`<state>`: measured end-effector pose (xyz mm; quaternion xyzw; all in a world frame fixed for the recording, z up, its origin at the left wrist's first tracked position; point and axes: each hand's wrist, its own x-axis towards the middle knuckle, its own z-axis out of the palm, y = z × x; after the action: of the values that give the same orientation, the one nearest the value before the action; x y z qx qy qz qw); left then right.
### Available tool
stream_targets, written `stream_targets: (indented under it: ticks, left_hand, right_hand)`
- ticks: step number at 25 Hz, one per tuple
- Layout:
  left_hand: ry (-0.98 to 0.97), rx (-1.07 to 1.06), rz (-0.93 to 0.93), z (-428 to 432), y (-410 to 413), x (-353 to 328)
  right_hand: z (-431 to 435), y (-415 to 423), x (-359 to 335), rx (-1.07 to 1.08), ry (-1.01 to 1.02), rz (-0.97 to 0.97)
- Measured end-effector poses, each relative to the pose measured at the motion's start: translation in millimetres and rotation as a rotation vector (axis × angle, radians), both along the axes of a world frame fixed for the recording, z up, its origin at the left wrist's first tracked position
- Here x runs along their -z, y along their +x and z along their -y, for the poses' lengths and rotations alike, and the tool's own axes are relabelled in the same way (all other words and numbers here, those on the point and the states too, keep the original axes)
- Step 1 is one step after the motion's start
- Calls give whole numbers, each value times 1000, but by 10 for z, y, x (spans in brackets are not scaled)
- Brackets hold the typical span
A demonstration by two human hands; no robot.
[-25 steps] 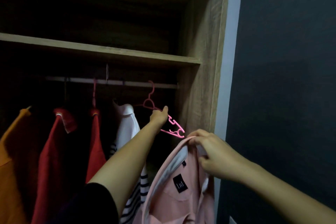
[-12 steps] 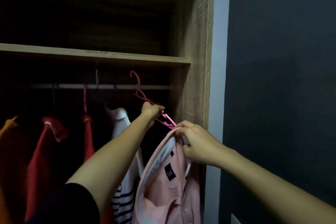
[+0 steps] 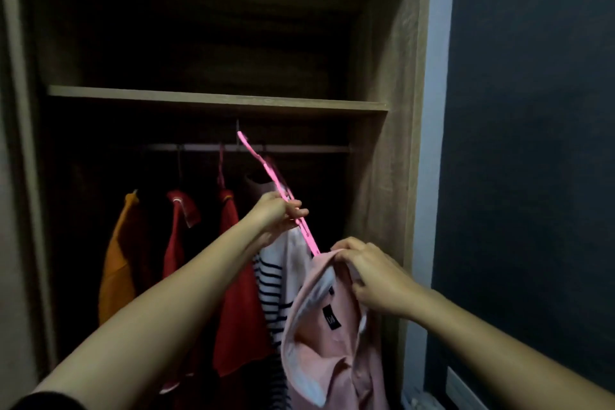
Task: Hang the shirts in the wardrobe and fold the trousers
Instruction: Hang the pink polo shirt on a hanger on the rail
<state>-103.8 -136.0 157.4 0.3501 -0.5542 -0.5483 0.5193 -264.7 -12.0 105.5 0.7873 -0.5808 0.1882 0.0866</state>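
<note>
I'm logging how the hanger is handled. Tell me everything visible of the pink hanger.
The pink hanger looks like thin plastic, seen nearly edge-on as a slanted bar: upper end up-left in front of the rail, lower end at the collar of the pink shirt. The left hand grips its middle; the right hand holds the collar. Its hook cannot be made out.

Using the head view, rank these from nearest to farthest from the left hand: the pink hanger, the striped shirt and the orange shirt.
1. pink hanger: gripped in the left hand.
2. striped shirt: hanging just below the hand.
3. orange shirt: far left.
</note>
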Motion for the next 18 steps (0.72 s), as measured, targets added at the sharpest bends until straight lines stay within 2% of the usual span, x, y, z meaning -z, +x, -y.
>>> stream_targets:
  ticks: [5,11,16,18]
  left_hand:
    - [69,-72,24,-475,695,78]
    - [-3,-168,-71,-988,1282,97]
    - [-59,-262,-242,-1333,1678,180]
    - [-110,-353,-155,-1401,1846,241]
  right_hand:
    - [-203,421,138,-4,104,58]
    - [-448,964,186,-76,122,66]
    - [-814,1378,189,-309,205,144]
    - [-930,1509,199,-362,195,170]
